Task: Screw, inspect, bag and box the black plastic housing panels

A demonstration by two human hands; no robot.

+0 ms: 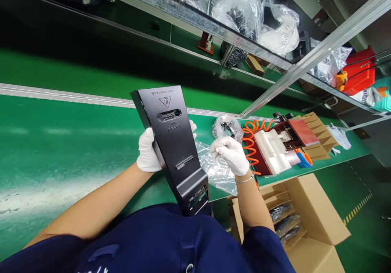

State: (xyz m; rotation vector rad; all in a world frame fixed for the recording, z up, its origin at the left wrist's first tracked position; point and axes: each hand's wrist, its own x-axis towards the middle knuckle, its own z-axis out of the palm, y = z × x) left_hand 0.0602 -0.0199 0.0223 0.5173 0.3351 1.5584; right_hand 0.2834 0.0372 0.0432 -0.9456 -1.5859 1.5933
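My left hand (148, 151), in a white glove, grips a long black plastic housing (174, 143) and holds it tilted above the bench. The housing carries the words "HOT SURFACE", a triangular heat symbol, a MIN mark and several slots. To its right, apart from it, is my right hand (229, 153), also gloved, with fingers bent and pinched together. Whatever the pinch may hold is too small to make out. A clear plastic bag (217, 171) lies on the bench beneath. Beyond the right hand sits a bag with small dark parts (227, 127).
A red and white fixture (275, 147) with a coiled orange air hose (249, 143) stands to the right. An open cardboard box (317, 212) with bagged parts is below the bench edge. A metal shelf rail (214, 27) crosses overhead, holding plastic bags (244, 8).
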